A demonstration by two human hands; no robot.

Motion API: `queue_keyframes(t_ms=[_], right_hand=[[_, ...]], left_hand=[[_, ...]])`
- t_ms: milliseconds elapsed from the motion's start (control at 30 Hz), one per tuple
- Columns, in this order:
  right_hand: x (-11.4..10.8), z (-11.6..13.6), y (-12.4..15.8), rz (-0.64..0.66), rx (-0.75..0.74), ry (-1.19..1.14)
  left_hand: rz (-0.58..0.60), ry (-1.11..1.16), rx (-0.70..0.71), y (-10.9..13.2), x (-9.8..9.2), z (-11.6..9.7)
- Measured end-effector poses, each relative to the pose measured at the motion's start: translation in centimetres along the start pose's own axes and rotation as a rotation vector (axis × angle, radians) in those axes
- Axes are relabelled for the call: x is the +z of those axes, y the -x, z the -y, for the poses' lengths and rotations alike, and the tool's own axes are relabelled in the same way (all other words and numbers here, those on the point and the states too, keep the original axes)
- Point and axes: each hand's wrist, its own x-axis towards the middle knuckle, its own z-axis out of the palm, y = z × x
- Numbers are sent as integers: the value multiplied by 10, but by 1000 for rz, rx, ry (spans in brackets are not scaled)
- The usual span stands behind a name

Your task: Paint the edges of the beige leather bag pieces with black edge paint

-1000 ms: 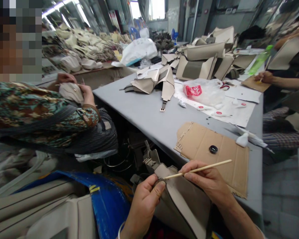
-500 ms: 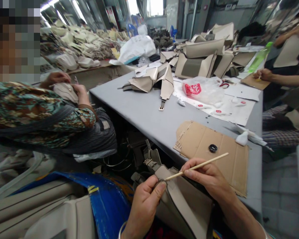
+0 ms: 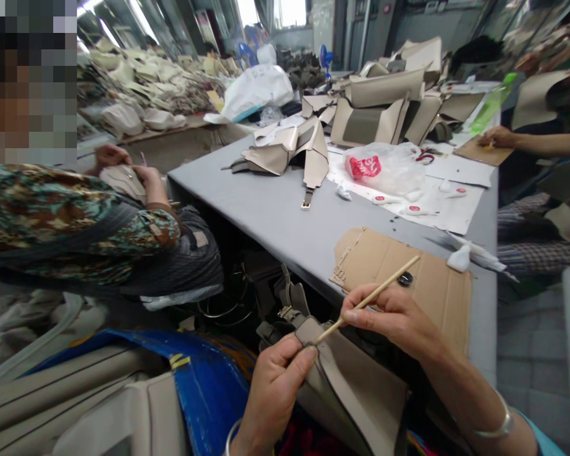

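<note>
— What are the hands doing?
— The left hand [image 3: 278, 380] is closed on the top edge of a beige bag [image 3: 356, 386], thumb pressed down on it. The right hand [image 3: 389, 316], just beside it, pinches a wooden stick [image 3: 368, 299] whose tip meets the bag's edge at the left thumb
— And beyond them?
— Past the right hand a cardboard sheet [image 3: 437, 297] lies on the grey bench [image 3: 275, 209], with a small black cap [image 3: 405, 278] on it. Farther off sits a plastic bag [image 3: 389, 168]
</note>
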Motion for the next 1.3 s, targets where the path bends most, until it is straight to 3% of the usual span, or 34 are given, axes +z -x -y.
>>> queue_keyframes(t_ms=[100, 200, 333, 600, 800, 1000, 1300], right_hand=[[-3, 11, 1, -47, -52, 16], [-2, 14, 8, -204, -115, -47], [8, 1, 23, -301, -164, -6], [31, -37, 46, -269, -168, 304], [38, -37, 51, -175, -235, 367], [40, -43, 50, -217, -295, 431], [41, -52, 53, -219, -246, 474]], left_hand=[[-3, 15, -16, 0, -3, 2], [-4, 87, -26, -1, -6, 12], [-19, 169, -38, -2, -8, 24], [-46, 134, 2, -4, -10, 27], [-46, 121, 20, -3, -8, 26], [-80, 173, 25, -3, -8, 26], [-126, 165, 35, -5, -13, 30]])
